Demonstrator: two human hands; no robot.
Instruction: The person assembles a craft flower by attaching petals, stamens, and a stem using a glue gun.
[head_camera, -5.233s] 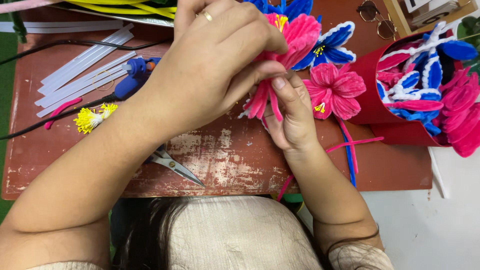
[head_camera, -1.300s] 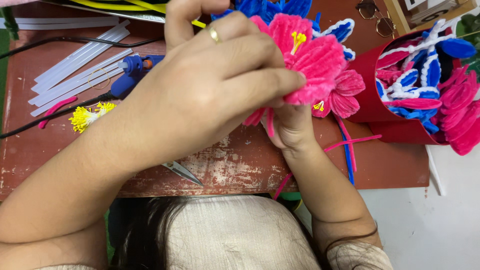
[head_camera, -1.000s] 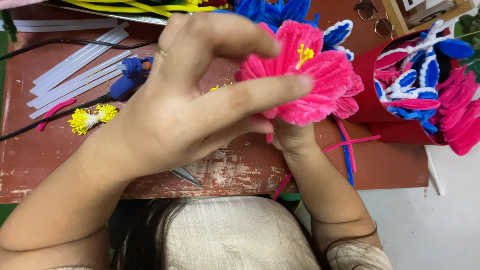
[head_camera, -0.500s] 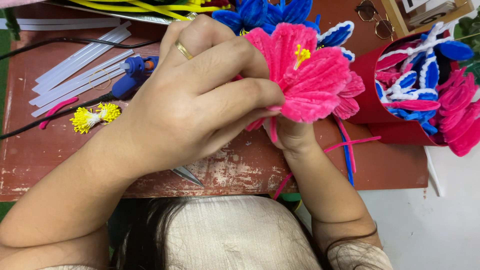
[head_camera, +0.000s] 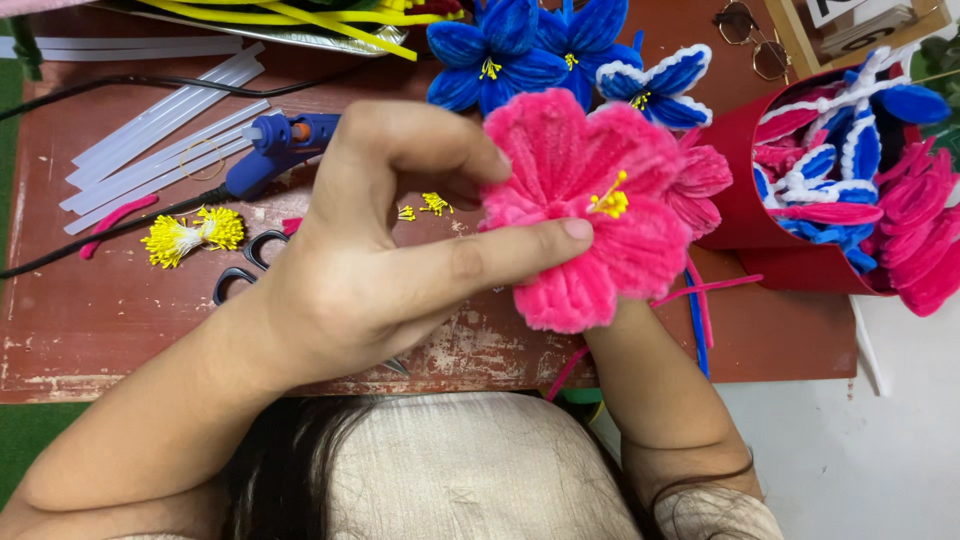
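A pink pipe-cleaner flower (head_camera: 590, 200) with a yellow stamen centre is held up over the red-brown table (head_camera: 790, 330), its face towards me. My left hand (head_camera: 380, 270) pinches its left petals, the thumb lying across the front below the centre and the fingers curled behind. My right hand (head_camera: 625, 320) is almost wholly hidden behind the flower. Only its wrist shows, rising from below to the flower's base.
A blue glue gun (head_camera: 285, 145), clear glue sticks (head_camera: 150, 140), scissors (head_camera: 245, 265) and a bundle of yellow stamens (head_camera: 190, 235) lie at the left. Blue flowers (head_camera: 520, 50) lie at the back. A red container (head_camera: 760, 190) of pink and blue flowers stands right. Glasses (head_camera: 750, 35) lie behind it.
The flower has been turned to face me and its petals are spread flat. My left hand has shifted from wrapping the petals to pinching their left side.
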